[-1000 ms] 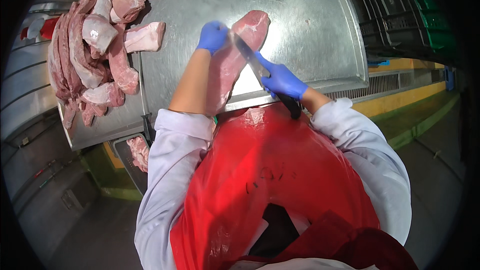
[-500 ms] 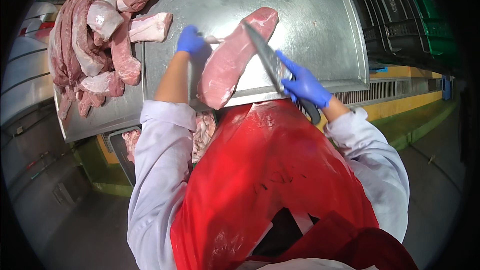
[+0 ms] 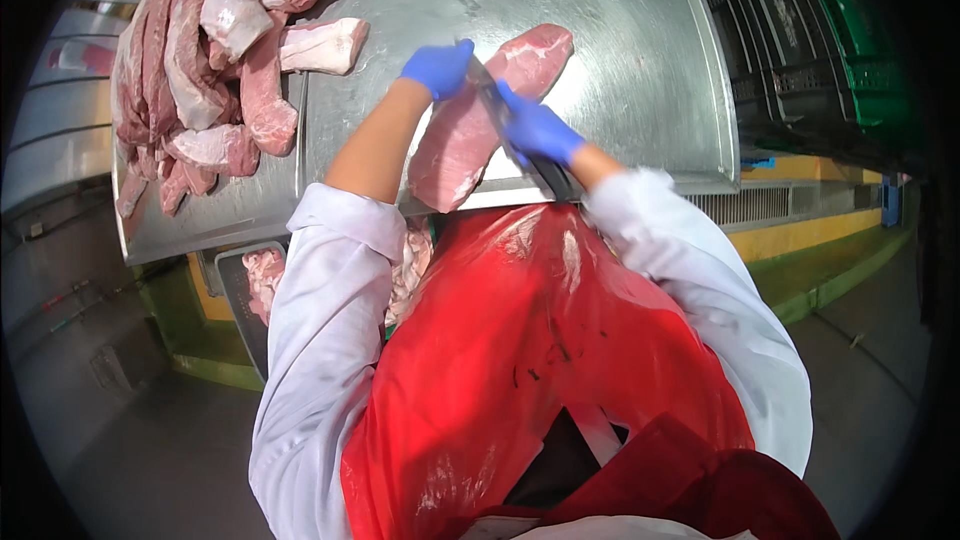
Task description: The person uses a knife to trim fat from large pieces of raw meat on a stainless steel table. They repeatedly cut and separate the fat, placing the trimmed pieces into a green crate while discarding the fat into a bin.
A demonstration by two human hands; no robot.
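Observation:
A long slab of pink raw meat (image 3: 445,155) lies slantwise on the steel table (image 3: 630,70) in front of me. My right hand (image 3: 540,130), in a blue glove, is wrapped round a large knife (image 3: 488,100) whose blade crosses over the slab. The dark handle end points toward my apron, and the blade's tip is close to my left hand. At the slab's left edge, my blue-gloved left hand (image 3: 438,70) is closed with its fingers bunched. What it holds, if anything, is hidden.
Several raw meat pieces (image 3: 185,70) are heaped on the table's left part, beyond a raised seam. Below the table edge, a grey crate (image 3: 236,285) contains pale meat scraps (image 3: 264,275). Dark crates (image 3: 775,35) stand to the right, near a green one (image 3: 850,20).
My left hand has moved right, onto the slab's edge, and the pale strip beside it has gone from sight. My right hand has brought the knife leftward. The view has shifted slightly.

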